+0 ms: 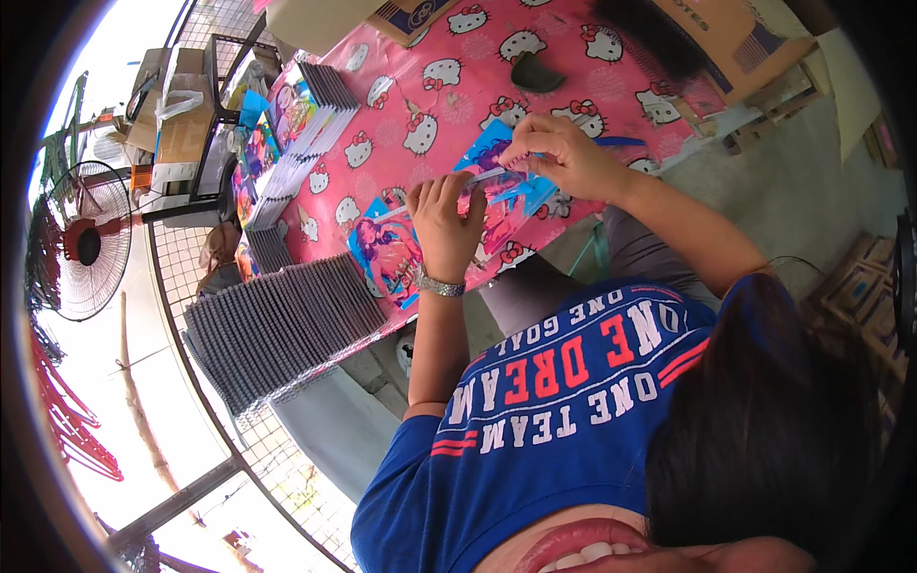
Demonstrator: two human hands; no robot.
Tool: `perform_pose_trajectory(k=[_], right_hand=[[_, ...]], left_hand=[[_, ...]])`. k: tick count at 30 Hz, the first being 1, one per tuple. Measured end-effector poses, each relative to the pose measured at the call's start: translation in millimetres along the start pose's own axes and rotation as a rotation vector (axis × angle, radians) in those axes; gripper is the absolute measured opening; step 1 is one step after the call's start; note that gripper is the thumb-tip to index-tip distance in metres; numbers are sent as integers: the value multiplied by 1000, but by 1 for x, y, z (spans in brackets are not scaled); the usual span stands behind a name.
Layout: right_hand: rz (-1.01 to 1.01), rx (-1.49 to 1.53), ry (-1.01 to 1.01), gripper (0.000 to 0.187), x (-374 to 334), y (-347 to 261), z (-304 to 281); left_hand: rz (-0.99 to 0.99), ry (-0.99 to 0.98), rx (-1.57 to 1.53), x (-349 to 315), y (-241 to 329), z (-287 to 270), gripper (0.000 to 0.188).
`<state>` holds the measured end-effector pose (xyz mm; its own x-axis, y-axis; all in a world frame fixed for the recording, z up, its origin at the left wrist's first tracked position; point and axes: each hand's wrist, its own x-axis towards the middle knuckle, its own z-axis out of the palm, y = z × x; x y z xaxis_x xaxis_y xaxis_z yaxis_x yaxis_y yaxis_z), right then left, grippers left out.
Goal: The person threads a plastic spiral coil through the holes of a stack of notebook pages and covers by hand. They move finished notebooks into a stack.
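Colourful illustrated notebook covers lie on the pink table in front of me, one illustrated cover (387, 250) beside my left hand and another blue-edged cover (511, 202) below my right hand. Between my hands runs a thin whitish strip (489, 175) along a cover's edge; whether it is part of the notebook or a separate piece I cannot tell. My left hand (447, 224), with a metal watch at the wrist, has its fingers bent over the strip's left end. My right hand (564, 158) pinches its other end between thumb and fingers.
Tall stacks of spiral notebooks (287, 320) with dark coils stand at the table's left edge, with more notebooks (306, 153) behind. A dark green piece (537, 73) lies farther back, near a cardboard box (731, 43). A fan (88, 244) stands left, beside wire mesh.
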<state>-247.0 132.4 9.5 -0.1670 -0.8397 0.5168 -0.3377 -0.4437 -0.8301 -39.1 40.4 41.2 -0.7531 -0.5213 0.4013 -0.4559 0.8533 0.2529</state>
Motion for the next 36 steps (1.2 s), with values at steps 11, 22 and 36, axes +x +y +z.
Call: perform_pose_trajectory(k=[11,22,36], right_hand=[[203,-264,-182,27,-3,-30,-6],[693,-367,-157,48,40,112,-5],[485,491,-603,45,37,51,-16]], left_hand=[[43,7,58,3,28,22,31],[96,-96,-52,-6,19,15,25],[-67,80,-86,-26,1,16,38]])
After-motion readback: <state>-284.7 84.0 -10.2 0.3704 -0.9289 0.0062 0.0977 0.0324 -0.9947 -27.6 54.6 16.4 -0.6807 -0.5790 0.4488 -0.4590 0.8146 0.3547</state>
